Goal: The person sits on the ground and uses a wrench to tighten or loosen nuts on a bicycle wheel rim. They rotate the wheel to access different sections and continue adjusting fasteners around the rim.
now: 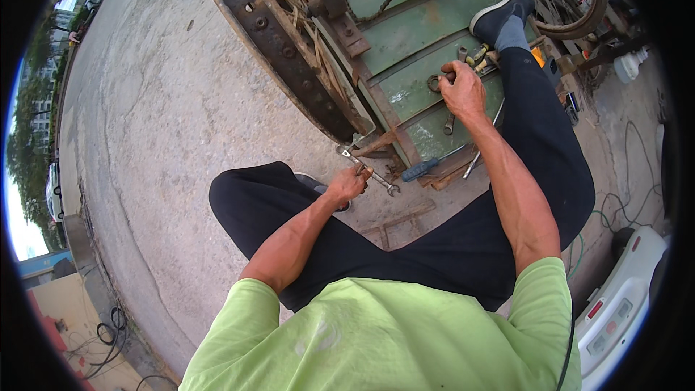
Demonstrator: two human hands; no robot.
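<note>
My left hand point(349, 184) is closed around the middle of a silver wrench point(382, 183), low over the concrete beside the metal frame. My right hand point(465, 94) is over the green slatted panel point(405, 90), its thumb and fingers pinched at a dark ring-ended wrench point(434, 83). My fingers and palm hide the rest of that tool. Another wrench end point(449, 127) shows on the panel below this hand. A blue-handled screwdriver point(420, 169) lies at the panel's near edge, and a long metal rod point(473, 164) rests to its right.
A rusty curved metal beam point(275, 43) runs along the panel's left side. A chain point(394, 0) and a spoked wheel point(572, 25) are at the far end. My shoe point(507, 13) rests on the panel. Cables point(628, 152) and a white plastic machine point(626, 289) lie at the right.
</note>
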